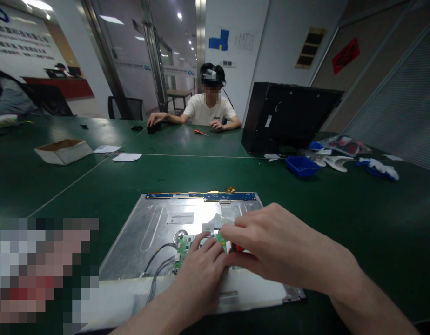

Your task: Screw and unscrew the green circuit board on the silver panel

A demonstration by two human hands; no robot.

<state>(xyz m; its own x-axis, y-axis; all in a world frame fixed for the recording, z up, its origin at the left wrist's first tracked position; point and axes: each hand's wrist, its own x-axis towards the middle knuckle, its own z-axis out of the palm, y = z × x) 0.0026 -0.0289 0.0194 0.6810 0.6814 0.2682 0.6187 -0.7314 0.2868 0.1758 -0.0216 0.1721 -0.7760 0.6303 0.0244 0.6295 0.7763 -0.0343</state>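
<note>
A flat metal display panel (pixel 127 251) lies on the green table, with a blue circuit strip (pixel 180 197) along its far edge. On its middle sits a green circuit board (pixel 183 245), with dark cables (pixel 155 272) leading from its left side. My left hand (pixel 204 267) rests on this board, fingers together and pressing near its upper edge. Just to the right, my right hand (pixel 267 242) is closed around a red and black tool (pixel 235 248), mostly hidden by the fingers. A clear film piece (pixel 218 221) lies beyond the fingertips.
Across the table (pixel 187 172) sits a person (pixel 210 109) near an orange screwdriver (pixel 200 133). A black monitor (pixel 288 116), blue tray (pixel 302 166) and gloves (pixel 379 168) are at the right; a cardboard box (pixel 64 152) and papers (pixel 127 157) are at the left.
</note>
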